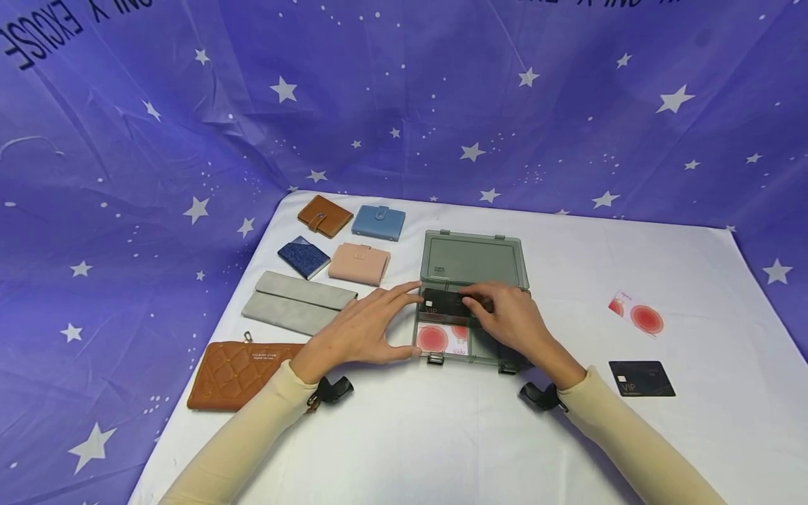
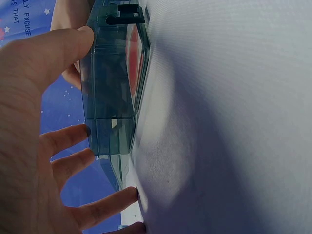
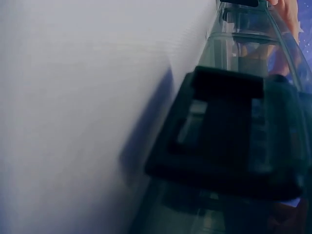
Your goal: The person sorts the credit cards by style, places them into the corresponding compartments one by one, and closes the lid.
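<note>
A translucent grey-green divided box (image 1: 485, 360) stands with its lid (image 1: 476, 259) folded back. My right hand (image 1: 513, 315) pinches a black VIP card (image 1: 442, 303) over the rear left compartment, and the card's right end is hidden behind the fingers. At the box's left side, my left hand (image 1: 366, 326) has its fingers spread, with thumb and fingertips at the rim. A white card with red circles (image 1: 434, 339) lies in the front left compartment. In the left wrist view, the left thumb (image 2: 80, 41) rests at the box's upper edge. A dark latch (image 3: 226, 83) fills much of the right wrist view.
On the right lie another red-circle card (image 1: 645, 319) and another black VIP card (image 1: 642, 379). To the left are a brown wallet (image 1: 325, 216), a blue one (image 1: 379, 222), a navy cardholder (image 1: 304, 257), a pink wallet (image 1: 359, 264), a grey wallet (image 1: 297, 301) and an orange-brown purse (image 1: 230, 375).
</note>
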The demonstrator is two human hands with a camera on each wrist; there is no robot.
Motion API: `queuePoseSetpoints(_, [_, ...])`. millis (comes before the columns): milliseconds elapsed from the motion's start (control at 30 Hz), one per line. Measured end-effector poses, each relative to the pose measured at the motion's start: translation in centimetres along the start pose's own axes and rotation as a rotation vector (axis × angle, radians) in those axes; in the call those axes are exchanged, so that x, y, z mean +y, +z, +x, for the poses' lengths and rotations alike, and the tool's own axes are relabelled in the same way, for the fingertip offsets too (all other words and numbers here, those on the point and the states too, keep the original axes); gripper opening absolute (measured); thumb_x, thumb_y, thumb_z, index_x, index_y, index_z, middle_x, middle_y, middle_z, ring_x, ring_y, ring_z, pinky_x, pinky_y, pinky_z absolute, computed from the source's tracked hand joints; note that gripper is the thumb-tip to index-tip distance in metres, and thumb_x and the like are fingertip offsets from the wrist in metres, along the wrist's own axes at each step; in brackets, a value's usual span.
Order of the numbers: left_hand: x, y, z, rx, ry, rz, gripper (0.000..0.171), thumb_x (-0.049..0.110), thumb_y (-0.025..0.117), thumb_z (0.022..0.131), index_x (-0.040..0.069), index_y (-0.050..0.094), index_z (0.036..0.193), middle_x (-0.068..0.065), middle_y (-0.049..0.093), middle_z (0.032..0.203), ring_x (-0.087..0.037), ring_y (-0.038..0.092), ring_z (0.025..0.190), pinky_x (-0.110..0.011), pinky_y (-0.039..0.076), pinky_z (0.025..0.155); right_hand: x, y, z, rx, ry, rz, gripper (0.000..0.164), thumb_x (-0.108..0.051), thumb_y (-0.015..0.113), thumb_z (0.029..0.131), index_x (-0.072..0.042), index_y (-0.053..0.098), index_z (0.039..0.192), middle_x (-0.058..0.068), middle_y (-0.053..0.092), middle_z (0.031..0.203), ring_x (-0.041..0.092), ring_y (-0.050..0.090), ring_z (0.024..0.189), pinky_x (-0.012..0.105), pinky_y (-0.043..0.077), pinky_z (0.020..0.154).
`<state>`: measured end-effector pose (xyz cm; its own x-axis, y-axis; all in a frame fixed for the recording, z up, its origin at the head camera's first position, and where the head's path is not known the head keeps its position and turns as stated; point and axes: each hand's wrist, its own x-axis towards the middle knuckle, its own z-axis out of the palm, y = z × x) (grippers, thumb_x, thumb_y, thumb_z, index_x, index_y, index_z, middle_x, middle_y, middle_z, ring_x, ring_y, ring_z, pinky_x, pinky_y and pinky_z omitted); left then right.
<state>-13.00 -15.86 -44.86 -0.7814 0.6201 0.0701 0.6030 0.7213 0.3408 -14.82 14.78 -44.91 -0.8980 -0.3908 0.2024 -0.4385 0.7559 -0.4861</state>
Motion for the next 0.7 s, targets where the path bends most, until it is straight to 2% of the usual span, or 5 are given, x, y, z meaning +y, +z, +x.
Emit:
queuePoseSetpoints(200, [0.1, 0.0, 0.0, -0.007, -0.002, -0.001, 0.091, 0.079, 0.069, 0.088, 0.031, 0.048, 0.161, 0.015, 0.027, 0.176, -0.025, 0.055, 0.139, -0.061, 0.055, 0.085, -0.3, 0.2, -0.3, -0.032, 0.045, -0.042, 0.03, -0.031, 0.068, 0.107, -0.021, 0.079, 0.134, 0.006, 0.079, 0.111, 0.014, 0.062, 0.068, 0.034, 0.042, 0.054])
queuePoseSetpoints(367, [0.1, 0.0, 0.0, -0.009, -0.003, -0.013, 0.09, 0.079, 0.069, 0.088, 0.03, 0.048, 0.161, 0.015, 0.027, 0.176, -0.028, 0.054, 0.141, -0.066, 0.054, 0.09, -0.5, 0.1, -0.5, -0.054, 0.062, -0.03, 0.031, -0.032, 0.068, 0.108, -0.021, 0.078, 0.134, 0.005, 0.077, 0.09, 0.012, 0.042, 0.053, 0.032, 0.029, 0.049])
queuePoseSetpoints(533, [0.0, 0.0, 0.0, -0.012, -0.009, -0.019, 0.09, 0.078, 0.07, 0.088, 0.03, 0.048, 0.161, 0.015, 0.027, 0.176, -0.028, 0.054, 0.141, -0.069, 0.053, 0.091, -0.1, -0.3, -0.7, -0.062, 0.023, 0.0, 0.029, -0.03, 0.068, 0.108, -0.017, 0.078, 0.131, 0.003, 0.079, 0.096, 0.011, 0.054, 0.062, 0.035, 0.043, 0.058])
queuePoseSetpoints(600, [0.0, 0.0, 0.0, -0.013, -0.011, -0.021, 0.09, 0.078, 0.07, 0.088, 0.031, 0.048, 0.161, 0.014, 0.027, 0.176, -0.028, 0.054, 0.141, -0.07, 0.052, 0.092, 0.4, -0.9, -0.9, -0.063, 0.006, 0.036, 0.029, -0.028, 0.068, 0.108, -0.015, 0.077, 0.131, 0.003, 0.08, 0.11, 0.013, 0.067, 0.076, 0.039, 0.053, 0.069])
queuePoseSetpoints(700, [0.0, 0.0, 0.1, -0.016, -0.011, -0.023, 0.089, 0.078, 0.069, 0.088, 0.031, 0.048, 0.161, 0.014, 0.027, 0.176, -0.028, 0.054, 0.142, -0.073, 0.051, 0.093, 1.4, -2.3, -1.5, -0.065, -0.02, 0.118, 0.028, -0.023, 0.071, 0.107, -0.01, 0.075, 0.132, 0.004, 0.079, 0.118, 0.021, 0.076, 0.094, 0.047, 0.061, 0.082])
